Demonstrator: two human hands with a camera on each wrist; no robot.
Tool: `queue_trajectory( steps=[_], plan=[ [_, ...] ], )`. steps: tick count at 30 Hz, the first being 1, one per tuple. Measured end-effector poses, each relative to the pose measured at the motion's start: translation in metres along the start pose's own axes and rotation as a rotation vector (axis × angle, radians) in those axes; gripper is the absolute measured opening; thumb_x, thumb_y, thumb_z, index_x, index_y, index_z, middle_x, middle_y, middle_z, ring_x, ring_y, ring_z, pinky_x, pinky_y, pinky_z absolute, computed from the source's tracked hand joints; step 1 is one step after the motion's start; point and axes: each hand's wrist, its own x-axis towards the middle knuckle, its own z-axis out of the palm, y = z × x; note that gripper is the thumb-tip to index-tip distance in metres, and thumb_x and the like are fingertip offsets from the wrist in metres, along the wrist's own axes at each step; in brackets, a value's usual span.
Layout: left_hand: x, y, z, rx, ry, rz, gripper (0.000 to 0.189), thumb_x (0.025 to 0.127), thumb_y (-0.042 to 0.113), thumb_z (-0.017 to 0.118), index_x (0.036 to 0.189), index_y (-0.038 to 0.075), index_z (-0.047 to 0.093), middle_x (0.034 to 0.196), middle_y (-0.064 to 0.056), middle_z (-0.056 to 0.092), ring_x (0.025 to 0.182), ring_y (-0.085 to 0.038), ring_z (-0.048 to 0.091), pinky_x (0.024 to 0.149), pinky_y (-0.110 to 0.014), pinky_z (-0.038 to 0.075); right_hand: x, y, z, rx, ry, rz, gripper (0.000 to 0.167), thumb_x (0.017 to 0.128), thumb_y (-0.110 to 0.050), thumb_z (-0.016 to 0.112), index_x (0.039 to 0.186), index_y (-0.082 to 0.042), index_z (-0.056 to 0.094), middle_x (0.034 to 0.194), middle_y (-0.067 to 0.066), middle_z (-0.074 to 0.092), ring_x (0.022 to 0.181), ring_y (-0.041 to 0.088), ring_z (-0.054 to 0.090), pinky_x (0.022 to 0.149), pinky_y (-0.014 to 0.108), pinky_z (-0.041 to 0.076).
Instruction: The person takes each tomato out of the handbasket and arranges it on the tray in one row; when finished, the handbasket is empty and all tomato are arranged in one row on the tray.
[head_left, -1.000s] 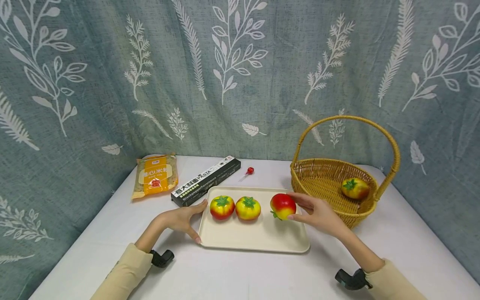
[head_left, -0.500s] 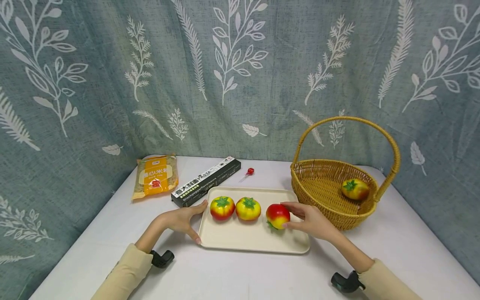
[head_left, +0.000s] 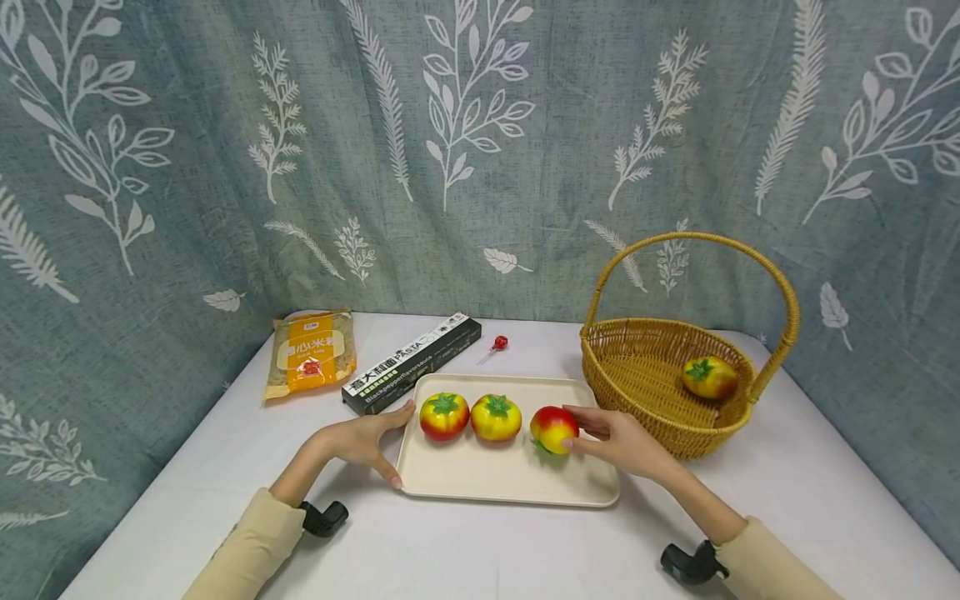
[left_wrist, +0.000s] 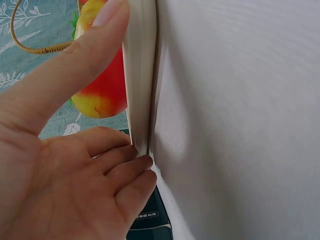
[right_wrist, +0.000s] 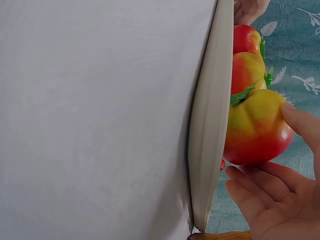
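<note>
Pinched the red-and-yellow tomato point(head_left: 555, 429) between thumb and fingers of the right hand point(head_left: 618, 442), toward three o'clock of the tray point(head_left: 480, 482). Seemed light, stiff and rather slick, best taken round the widest sides. Spread the left hand point(head_left: 363, 443) against the nine o'clock edge. Had a second tomato point(head_left: 496, 418) and third tomato point(head_left: 445, 417) toward nine, the basket point(head_left: 697, 442) at two.

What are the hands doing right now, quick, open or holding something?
Left hand: open, thumb and fingers at the left edge of the tray.
Right hand: holding a red-and-yellow fruit between thumb and fingers.
</note>
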Motion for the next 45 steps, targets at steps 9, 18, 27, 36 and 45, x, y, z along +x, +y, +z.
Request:
queue_trajectory(
  steps=[9, 18, 27, 36, 45],
  plan=[
    [0.0, 0.0, 0.0, 0.017, 0.0, -0.005, 0.117, 0.066, 0.03, 0.089, 0.149, -0.008, 0.018, 0.157, -0.023, 0.015, 0.142, -0.036, 0.02, 0.115, -0.05, 0.019, 0.001, 0.001, 0.0, 0.05, 0.023, -0.005, 0.063, 0.092, -0.03, 0.067, 0.14, 0.004, 0.046, 0.14, 0.022, 0.048, 0.12, 0.037, 0.054, 0.097, 0.043, 0.047],
    [0.0, 0.002, 0.0, 0.02, -0.001, -0.004, 0.116, 0.065, 0.03, 0.089, 0.149, -0.009, 0.018, 0.156, -0.023, 0.015, 0.142, -0.037, 0.02, 0.115, -0.05, 0.019, 0.004, 0.0, 0.001, -0.018, 0.124, -0.158, 0.056, 0.091, -0.02, 0.068, 0.141, -0.006, 0.049, 0.142, 0.012, 0.05, 0.126, 0.032, 0.049, 0.101, 0.042, 0.042],
    [-0.001, 0.001, 0.0, 0.006, -0.003, -0.002, 0.116, 0.066, 0.029, 0.089, 0.149, -0.009, 0.018, 0.156, -0.024, 0.014, 0.142, -0.037, 0.019, 0.115, -0.05, 0.019, 0.009, -0.004, -0.001, -0.122, 0.115, -0.262, 0.044, 0.089, -0.006, 0.068, 0.132, -0.008, 0.06, 0.13, 0.012, 0.06, 0.12, 0.033, 0.055, 0.096, 0.05, 0.046],
    [0.001, -0.001, 0.002, 0.002, -0.003, -0.009, 0.117, 0.065, 0.03, 0.089, 0.15, -0.008, 0.018, 0.157, -0.022, 0.014, 0.143, -0.035, 0.019, 0.115, -0.049, 0.019, 0.013, 0.004, -0.002, -0.215, 0.153, -0.236, 0.065, 0.073, -0.015, 0.085, 0.132, -0.005, 0.059, 0.129, 0.015, 0.061, 0.115, 0.036, 0.058, 0.091, 0.049, 0.05],
    [0.001, -0.001, 0.001, 0.008, -0.002, -0.006, 0.116, 0.066, 0.03, 0.089, 0.149, -0.008, 0.018, 0.157, -0.022, 0.015, 0.143, -0.036, 0.019, 0.115, -0.049, 0.019, 0.013, 0.009, -0.005, -0.095, 0.155, -0.171, 0.059, 0.079, -0.012, 0.08, 0.131, 0.002, 0.057, 0.129, 0.019, 0.059, 0.112, 0.036, 0.06, 0.089, 0.039, 0.052]
  ],
)
